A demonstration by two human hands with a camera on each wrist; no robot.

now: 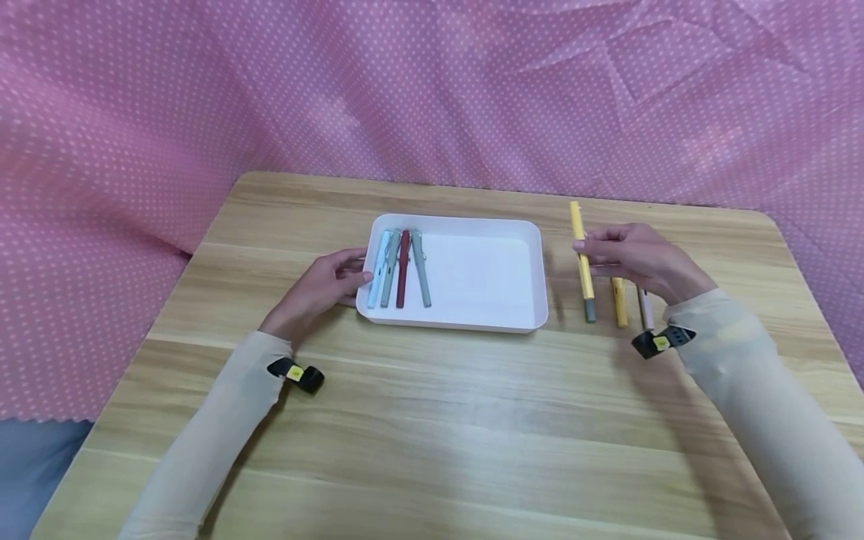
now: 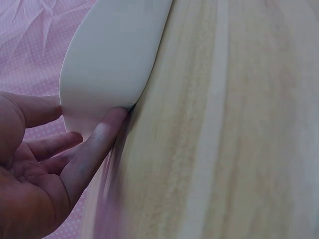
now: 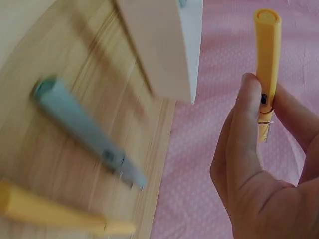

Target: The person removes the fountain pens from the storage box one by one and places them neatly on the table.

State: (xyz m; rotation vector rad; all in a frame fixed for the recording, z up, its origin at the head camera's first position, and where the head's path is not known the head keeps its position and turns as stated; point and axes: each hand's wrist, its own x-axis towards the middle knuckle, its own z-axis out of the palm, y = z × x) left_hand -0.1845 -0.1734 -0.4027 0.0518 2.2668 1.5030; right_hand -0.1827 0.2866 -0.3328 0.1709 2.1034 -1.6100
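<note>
A yellow capped pen (image 1: 577,220) is pinched between the thumb and fingers of my right hand (image 1: 637,255), held upright to the right of the white tray (image 1: 482,274). The right wrist view shows the end of its barrel pointing up, above the fingertips. My left hand (image 1: 320,289) holds the tray by its left end, thumb at the rim and fingers against the outer wall. Inside the tray, side by side at the left, lie a light blue pen (image 1: 379,270), a dark red pen (image 1: 403,271) and two grey-green pens (image 1: 421,270).
Beneath my right hand, on the wooden table (image 1: 432,420), lie a grey-green pen (image 3: 79,122), another yellow pen (image 1: 619,304) and a lilac pen (image 1: 646,309), partly hidden in the head view. A pink dotted cloth (image 1: 432,97) hangs behind the table.
</note>
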